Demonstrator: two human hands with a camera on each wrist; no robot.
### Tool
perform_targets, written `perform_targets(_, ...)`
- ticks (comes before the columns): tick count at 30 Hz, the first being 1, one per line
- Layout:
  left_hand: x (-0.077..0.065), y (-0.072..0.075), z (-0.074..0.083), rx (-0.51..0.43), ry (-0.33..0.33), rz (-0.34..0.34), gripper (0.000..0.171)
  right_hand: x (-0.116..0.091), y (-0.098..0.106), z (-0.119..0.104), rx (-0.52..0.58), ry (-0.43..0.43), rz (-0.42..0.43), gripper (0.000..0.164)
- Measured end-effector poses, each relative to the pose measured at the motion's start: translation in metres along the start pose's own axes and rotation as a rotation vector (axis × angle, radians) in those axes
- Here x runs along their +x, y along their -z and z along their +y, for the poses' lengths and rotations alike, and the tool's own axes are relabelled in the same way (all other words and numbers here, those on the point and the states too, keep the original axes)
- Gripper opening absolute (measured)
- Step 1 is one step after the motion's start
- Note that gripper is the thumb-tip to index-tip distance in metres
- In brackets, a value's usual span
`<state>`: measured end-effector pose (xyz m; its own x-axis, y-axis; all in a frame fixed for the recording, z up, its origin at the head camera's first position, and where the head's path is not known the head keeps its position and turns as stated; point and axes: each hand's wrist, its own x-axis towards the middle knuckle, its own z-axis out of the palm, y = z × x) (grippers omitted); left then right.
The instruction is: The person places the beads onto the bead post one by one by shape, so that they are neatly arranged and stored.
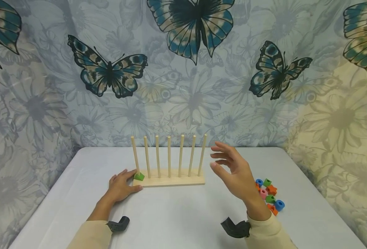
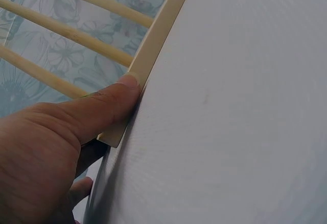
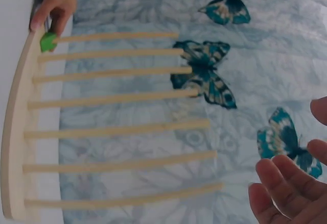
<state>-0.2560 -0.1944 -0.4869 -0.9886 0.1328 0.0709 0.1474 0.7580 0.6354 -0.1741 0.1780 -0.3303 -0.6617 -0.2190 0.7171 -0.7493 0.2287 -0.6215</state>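
Note:
A wooden peg stand (image 1: pixel 174 181) with a row of several upright pegs stands on the table. My left hand (image 1: pixel 120 186) grips its left end, thumb along the front edge (image 2: pixel 140 68) and the other fingers around the end and behind. One green bead (image 1: pixel 139 176) sits at the foot of the leftmost peg, close to those fingers; the right wrist view shows this green bead (image 3: pixel 48 42) too. My right hand (image 1: pixel 234 176) is in the air right of the rightmost peg, fingers apart and slightly bent, holding nothing.
Right of my right forearm lies a loose group of small beads: blue (image 1: pixel 280 205), orange (image 1: pixel 272 190), pink (image 1: pixel 263 192) and green (image 1: pixel 270 199). The forearm partly hides them. A white-covered table (image 1: pixel 177 218) reaches back to a butterfly-patterned cloth (image 1: pixel 195 103).

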Motion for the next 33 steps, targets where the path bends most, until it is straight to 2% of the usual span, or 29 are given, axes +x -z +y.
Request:
perform_targets(6,0.000,-0.001,0.000,0.007,0.000,0.008,0.082,-0.006,0.024,0.008,-0.040,0.008,0.053,0.062)
perform_targets(17,-0.002,0.001,0.002,-0.005,-0.011,0.010,0.080,-0.020,0.076,0.019,-0.140,-0.110,0.070,0.061)
perform_targets(22,-0.002,0.001,0.000,-0.013,-0.020,0.005,0.080,-0.026,0.104,0.030,-0.057,-0.170,0.092,0.059)
perform_targets(29,-0.001,0.001,0.001,-0.012,-0.016,0.007,0.080,-0.035,0.142,0.056,0.113,-0.132,0.077,0.055)
perform_targets(33,-0.002,0.001,0.001,-0.013,-0.017,0.004,0.080,-0.044,0.161,0.072,-0.019,-0.201,0.091,0.052)
